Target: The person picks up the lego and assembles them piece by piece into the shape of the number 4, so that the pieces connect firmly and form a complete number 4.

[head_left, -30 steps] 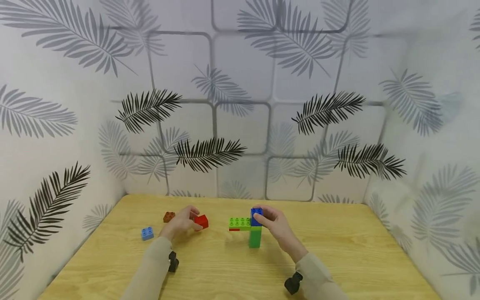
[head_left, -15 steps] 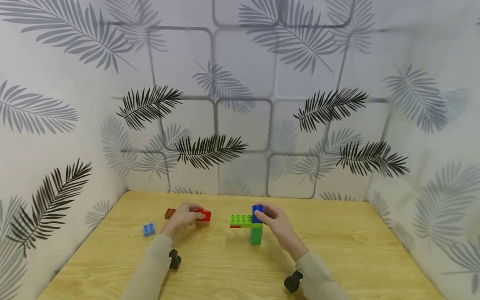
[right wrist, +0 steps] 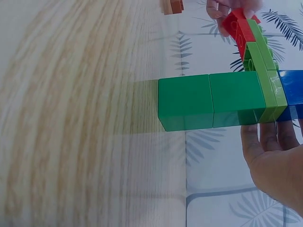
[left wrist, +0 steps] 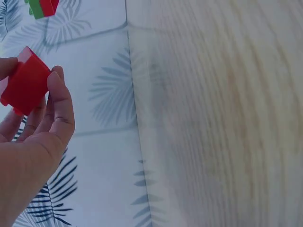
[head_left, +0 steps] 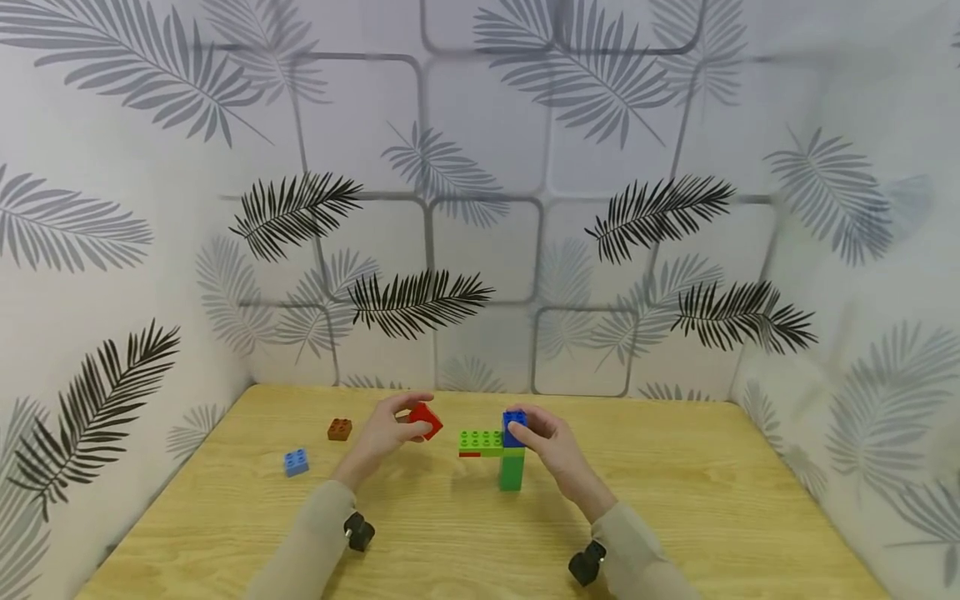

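Here's the left hand (head_left: 385, 432), thumb and fingers pinching a red block (head_left: 426, 422), and they have it in the air, tipped onto a corner, clear of the wooden surface (head_left: 675, 500). It hangs just beside the free end of a lime-green bar (head_left: 480, 442), with a gap between the two from where I stand. Over to the right hand (head_left: 555, 450): fingers and thumb clamped on the dark blue block (head_left: 513, 416) that crowns an upright stack. Below the blue come thin lime layers, then two dark green blocks (right wrist: 184, 104), one on the other. The bar juts out from the stack towards the left hand, and look underneath its far end: a red piece (head_left: 469, 455) is fixed there! Out on the left, two loose ones lie near each other, a brown block (head_left: 340, 429) and, closer to the person, a light blue block (head_left: 296, 462).
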{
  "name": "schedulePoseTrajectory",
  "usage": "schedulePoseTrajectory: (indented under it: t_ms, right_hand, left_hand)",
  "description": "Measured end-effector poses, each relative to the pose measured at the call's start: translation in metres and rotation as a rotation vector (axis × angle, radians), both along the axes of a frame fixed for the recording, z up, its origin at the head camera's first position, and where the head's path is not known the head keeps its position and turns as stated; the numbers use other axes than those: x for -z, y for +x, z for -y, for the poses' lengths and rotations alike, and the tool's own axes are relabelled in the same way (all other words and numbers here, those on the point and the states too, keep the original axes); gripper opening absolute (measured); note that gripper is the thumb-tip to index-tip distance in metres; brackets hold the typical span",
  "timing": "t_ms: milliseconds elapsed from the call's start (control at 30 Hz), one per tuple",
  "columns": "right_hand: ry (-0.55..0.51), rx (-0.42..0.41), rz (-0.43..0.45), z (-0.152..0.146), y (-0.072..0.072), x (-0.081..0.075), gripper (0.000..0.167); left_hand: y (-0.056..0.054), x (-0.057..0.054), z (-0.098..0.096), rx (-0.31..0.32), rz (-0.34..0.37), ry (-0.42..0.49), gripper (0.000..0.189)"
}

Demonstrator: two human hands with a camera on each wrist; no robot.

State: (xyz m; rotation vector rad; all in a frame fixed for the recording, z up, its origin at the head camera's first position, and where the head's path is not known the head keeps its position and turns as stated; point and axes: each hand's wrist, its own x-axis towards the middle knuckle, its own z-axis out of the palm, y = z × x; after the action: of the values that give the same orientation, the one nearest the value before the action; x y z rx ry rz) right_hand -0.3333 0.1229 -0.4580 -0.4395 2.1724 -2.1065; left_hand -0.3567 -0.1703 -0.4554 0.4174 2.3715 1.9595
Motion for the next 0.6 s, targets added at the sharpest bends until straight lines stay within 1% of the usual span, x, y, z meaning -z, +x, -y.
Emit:
schedulePoseTrajectory:
  t_ms: [133,333,433,500,600]
  right_hand:
    - [0.004,-0.006,0.004,0.0,-0.001,0.001,0.045]
    - [0.007,0.005,0.013,0.0,0.0,0.0,0.044]
    - [0.011,0.006,0.017,0.0,0.0,-0.001,0.044]
    - [0.013,0.001,0.012,0.0,0.0,-0.002,0.046]
    - [-0.003,-0.005,0.012,0.002,0.001,-0.002,0.047]
  left_hand:
    - [0.006,-0.004,-0.006,0.038,-0.037,-0.011,0.051]
    - [0.008,-0.004,-0.012,0.012,-0.059,-0.012,0.052]
    - [0.01,-0.005,-0.014,0.014,-0.078,-0.009,0.05]
    - [0.013,-0.005,-0.017,0.029,-0.09,-0.01,0.05]
    - [0.017,-0.005,-0.02,0.057,-0.112,-0.04,0.05]
